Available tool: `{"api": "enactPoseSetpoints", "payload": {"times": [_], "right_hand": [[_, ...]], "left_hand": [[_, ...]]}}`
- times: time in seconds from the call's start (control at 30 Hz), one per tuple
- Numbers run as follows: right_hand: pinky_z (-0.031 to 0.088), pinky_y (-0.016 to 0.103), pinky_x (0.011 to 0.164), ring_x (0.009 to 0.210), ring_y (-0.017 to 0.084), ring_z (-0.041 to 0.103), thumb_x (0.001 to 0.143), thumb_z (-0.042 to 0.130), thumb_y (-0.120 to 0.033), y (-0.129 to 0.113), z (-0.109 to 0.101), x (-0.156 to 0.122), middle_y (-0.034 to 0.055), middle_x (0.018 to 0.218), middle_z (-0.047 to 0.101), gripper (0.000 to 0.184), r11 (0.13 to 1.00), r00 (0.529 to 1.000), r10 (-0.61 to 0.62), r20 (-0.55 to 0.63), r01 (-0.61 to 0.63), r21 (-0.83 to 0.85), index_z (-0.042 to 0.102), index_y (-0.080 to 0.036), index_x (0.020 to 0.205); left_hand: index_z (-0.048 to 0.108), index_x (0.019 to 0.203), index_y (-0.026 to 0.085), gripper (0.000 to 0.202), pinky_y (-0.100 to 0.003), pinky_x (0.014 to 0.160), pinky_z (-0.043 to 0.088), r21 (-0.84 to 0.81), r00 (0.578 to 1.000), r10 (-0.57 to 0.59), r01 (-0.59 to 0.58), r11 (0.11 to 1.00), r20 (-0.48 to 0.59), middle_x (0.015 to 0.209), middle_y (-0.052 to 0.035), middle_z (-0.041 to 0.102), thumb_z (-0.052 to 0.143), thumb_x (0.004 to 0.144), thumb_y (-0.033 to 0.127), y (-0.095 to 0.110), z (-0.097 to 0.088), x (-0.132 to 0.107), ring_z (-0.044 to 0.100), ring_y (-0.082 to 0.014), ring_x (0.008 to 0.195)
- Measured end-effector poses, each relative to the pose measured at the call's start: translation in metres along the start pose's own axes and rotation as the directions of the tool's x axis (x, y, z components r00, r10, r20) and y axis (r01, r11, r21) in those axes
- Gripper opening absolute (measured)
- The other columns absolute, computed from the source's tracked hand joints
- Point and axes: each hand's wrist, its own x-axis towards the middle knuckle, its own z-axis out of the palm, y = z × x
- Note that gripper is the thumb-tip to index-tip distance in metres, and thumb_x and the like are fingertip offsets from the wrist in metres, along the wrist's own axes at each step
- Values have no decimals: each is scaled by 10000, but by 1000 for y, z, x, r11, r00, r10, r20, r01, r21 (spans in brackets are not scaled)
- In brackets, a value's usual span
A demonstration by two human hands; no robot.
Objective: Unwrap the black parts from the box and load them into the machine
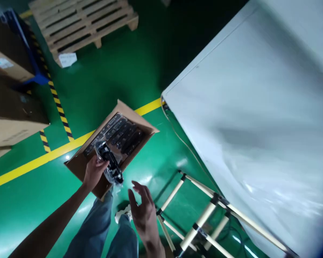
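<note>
My left hand (94,171) grips a black part in clear plastic wrap (111,164), keeping it over the near side of an open cardboard box (82,165). What kind of part it is, I cannot make out. Inside the box lie several more dark parts in plastic (123,134), set side by side. To the right of the box, my right hand (143,208) is in the air with its fingers apart and curled a little, and it holds nothing.
A frame of pale tubes with black joints (196,225) stands at lower right, beside a large white cabinet-like surface (247,118). A wooden pallet (83,25) lies on the green floor at the back. Cardboard boxes (13,132) stand at left. My legs (94,225) are below.
</note>
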Motion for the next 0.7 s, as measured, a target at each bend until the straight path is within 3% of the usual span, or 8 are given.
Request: {"api": "enactPoseSetpoints", "payload": {"times": [0.1, 0.23, 0.3, 0.43, 0.53, 0.6, 0.7], "right_hand": [[630, 452, 962, 1082, 294, 738, 1001, 616, -507, -42, -8, 15, 137, 1154, 770, 445, 998, 999, -47, -24, 48, 47, 695, -243, 1350], [579, 301, 647, 710, 197, 692, 1006, 584, -581, -70, -32, -14, 52, 839, 760, 425, 983, 999, 21, -27, -16, 183, 750, -207, 1121], [523, 270, 578, 648, 173, 652, 1013, 566, -604, -75, -44, -36, 29, 789, 734, 430, 964, 993, 73, -90, -47, 262, 726, -207, 1050], [536, 305, 620, 695, 201, 643, 994, 594, -601, -80, -67, -68, 23, 797, 703, 370, 952, 920, 158, -359, -44, 304, 674, -240, 987], [550, 325, 671, 716, 201, 632, 992, 583, -595, -82, -96, -75, 28, 829, 701, 362, 950, 857, 170, -487, -11, 311, 671, -244, 988], [554, 330, 689, 733, 204, 636, 989, 563, -613, -76, -127, -77, 32, 841, 709, 389, 937, 835, 193, -515, -1, 351, 677, -241, 1005], [579, 352, 732, 828, 244, 678, 928, 591, -685, -52, -190, -78, 63, 894, 746, 483, 867, 819, 309, -483, -33, 497, 709, -235, 1056]], "left_hand": [[692, 931, 196, 398, -405, 857, 630, -53, 979, 65, -55, 997, 194, 911, -90, 775, 856, 776, 524, 56, 3, -53, 775, -322, 957], [715, 1032, 187, 465, -378, 887, 630, -69, 861, 100, -75, 995, 499, 1013, -98, 806, 811, 802, 580, 119, 5, -113, 781, -303, 972], [711, 1055, 185, 491, -371, 926, 626, -18, 822, 102, -111, 994, 560, 1061, -111, 808, 774, 826, 616, 143, 9, -134, 779, -302, 1019], [724, 1009, 217, 534, -386, 883, 632, 120, 827, 195, -299, 947, 527, 1023, -121, 808, 624, 872, 723, 180, 40, -170, 772, -329, 1057], [699, 850, 248, 479, -397, 828, 601, 153, 785, 384, -509, 847, 486, 951, -106, 789, 540, 915, 694, 210, 76, -196, 756, -309, 937], [647, 775, 255, 468, -386, 749, 568, 138, 796, 463, -548, 825, 390, 840, -94, 747, 521, 932, 677, 236, 101, -206, 709, -280, 796], [547, 700, 260, 509, -358, 668, 513, 105, 831, 502, -536, 838, 240, 716, -69, 655, 490, 949, 699, 283, 134, -210, 617, -236, 664]]}}
